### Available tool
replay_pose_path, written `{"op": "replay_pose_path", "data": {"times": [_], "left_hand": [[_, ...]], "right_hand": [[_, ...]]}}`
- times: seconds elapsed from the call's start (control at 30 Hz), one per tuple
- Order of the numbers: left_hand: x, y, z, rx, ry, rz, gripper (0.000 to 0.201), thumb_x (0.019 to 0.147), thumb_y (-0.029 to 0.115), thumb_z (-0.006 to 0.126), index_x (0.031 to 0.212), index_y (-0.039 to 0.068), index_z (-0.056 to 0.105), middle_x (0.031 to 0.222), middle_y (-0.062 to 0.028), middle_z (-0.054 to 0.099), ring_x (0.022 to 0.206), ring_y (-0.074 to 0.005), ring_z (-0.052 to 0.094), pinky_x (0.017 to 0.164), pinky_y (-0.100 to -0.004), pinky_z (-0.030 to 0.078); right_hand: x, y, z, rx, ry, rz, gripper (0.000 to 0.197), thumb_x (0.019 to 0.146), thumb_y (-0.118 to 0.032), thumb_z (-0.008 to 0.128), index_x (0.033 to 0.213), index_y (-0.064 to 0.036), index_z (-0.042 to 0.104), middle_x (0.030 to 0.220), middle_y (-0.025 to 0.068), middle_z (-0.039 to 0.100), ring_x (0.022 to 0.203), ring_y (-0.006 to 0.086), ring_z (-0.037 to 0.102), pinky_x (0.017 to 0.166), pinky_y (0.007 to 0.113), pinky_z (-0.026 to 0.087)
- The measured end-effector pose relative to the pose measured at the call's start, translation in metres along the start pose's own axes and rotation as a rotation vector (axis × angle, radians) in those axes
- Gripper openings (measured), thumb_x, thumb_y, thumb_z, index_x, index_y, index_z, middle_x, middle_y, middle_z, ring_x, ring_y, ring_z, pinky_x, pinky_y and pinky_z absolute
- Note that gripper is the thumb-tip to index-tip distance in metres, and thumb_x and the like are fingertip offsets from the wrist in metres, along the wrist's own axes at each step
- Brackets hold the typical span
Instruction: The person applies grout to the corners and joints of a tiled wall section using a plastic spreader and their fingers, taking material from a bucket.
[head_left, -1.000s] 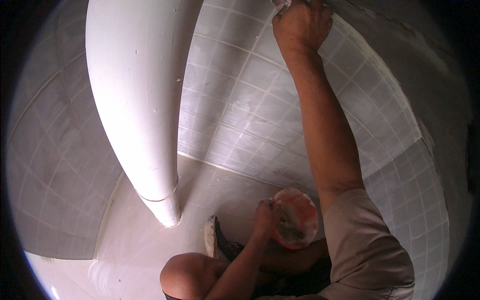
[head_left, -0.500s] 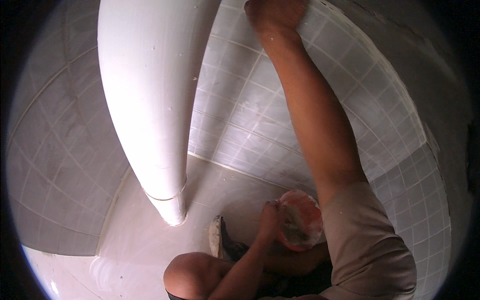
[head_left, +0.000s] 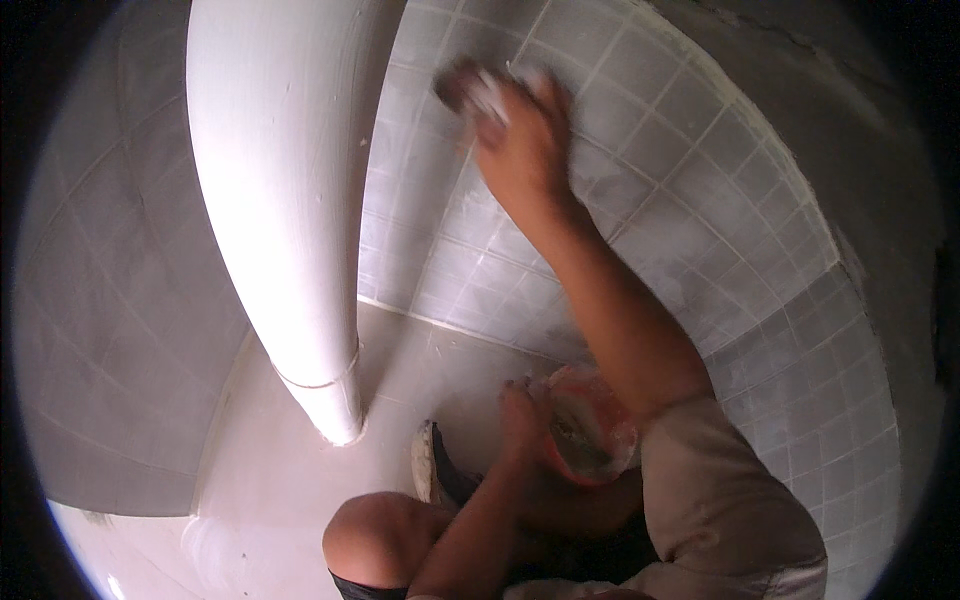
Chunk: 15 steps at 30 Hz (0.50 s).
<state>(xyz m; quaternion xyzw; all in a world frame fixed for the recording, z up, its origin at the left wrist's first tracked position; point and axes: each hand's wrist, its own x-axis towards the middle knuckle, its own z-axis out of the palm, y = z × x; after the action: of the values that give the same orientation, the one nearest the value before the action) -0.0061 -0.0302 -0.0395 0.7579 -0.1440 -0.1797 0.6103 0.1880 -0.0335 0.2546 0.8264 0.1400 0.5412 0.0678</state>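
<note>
My right hand (head_left: 525, 135) is raised in front of the tiled wall (head_left: 620, 130), its arm stretched up from a beige sleeve. Motion smears the fingers; they are closed round a small dark and whitish thing (head_left: 468, 88) whose kind I cannot make out. Lower down, my left hand (head_left: 518, 415) grips the left rim of a red bucket (head_left: 565, 470). Greyish, paste-like matter (head_left: 585, 430) lies inside the bucket, which is tilted beside my legs. Whether the right hand touches the tiles is not plain.
A thick white pipe (head_left: 285, 200) rises from the pale floor (head_left: 270, 470) just left of my right hand. Another tiled wall (head_left: 110, 330) stands on the left. My bent knee (head_left: 375, 540) and a shoe (head_left: 428, 465) are close to the bucket.
My right hand has come down and to the left along the wall, bringing the thing in it into view. The left hand still holds the bucket, shifted slightly left and up in view.
</note>
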Motion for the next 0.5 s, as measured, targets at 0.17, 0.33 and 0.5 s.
{"op": "replay_pose_path", "data": {"times": [0.17, 0.33, 0.5], "left_hand": [[0.018, 0.027, -0.022, -0.525, 0.241, 0.033, 0.030, 0.094, 0.022, 0.059, 0.086, -0.007, 0.064, 0.076, -0.0149, 0.063, 0.070, -0.0246, 0.058, 0.069, -0.0372, 0.046], [-0.006, 0.061, -0.043, -0.955, -0.114, -0.004, 0.028, 0.094, 0.024, 0.064, 0.096, -0.003, 0.069, 0.086, -0.0078, 0.069, 0.078, -0.0160, 0.060, 0.077, -0.0306, 0.048], [-0.029, 0.094, -0.039, -0.806, -0.382, -0.118, 0.030, 0.093, 0.023, 0.065, 0.101, -0.006, 0.069, 0.088, -0.0089, 0.070, 0.079, -0.0162, 0.064, 0.078, -0.0287, 0.051]], "right_hand": [[-0.150, 0.029, -0.116, 0.196, -0.160, 0.268, 0.027, 0.080, -0.007, 0.066, 0.107, -0.0034, 0.061, 0.101, 0.0175, 0.060, 0.096, 0.0363, 0.057, 0.086, 0.045, 0.046], [-0.252, 0.021, -0.201, 0.317, -0.283, 0.771, 0.028, 0.082, -0.003, 0.069, 0.109, 0.0006, 0.062, 0.107, 0.0110, 0.060, 0.100, 0.0216, 0.060, 0.090, 0.032, 0.047], [-0.295, 0.017, -0.241, 0.262, -0.343, 0.780, 0.026, 0.084, -0.001, 0.068, 0.109, 0.0006, 0.062, 0.109, 0.0118, 0.062, 0.102, 0.0223, 0.061, 0.090, 0.032, 0.047]]}}
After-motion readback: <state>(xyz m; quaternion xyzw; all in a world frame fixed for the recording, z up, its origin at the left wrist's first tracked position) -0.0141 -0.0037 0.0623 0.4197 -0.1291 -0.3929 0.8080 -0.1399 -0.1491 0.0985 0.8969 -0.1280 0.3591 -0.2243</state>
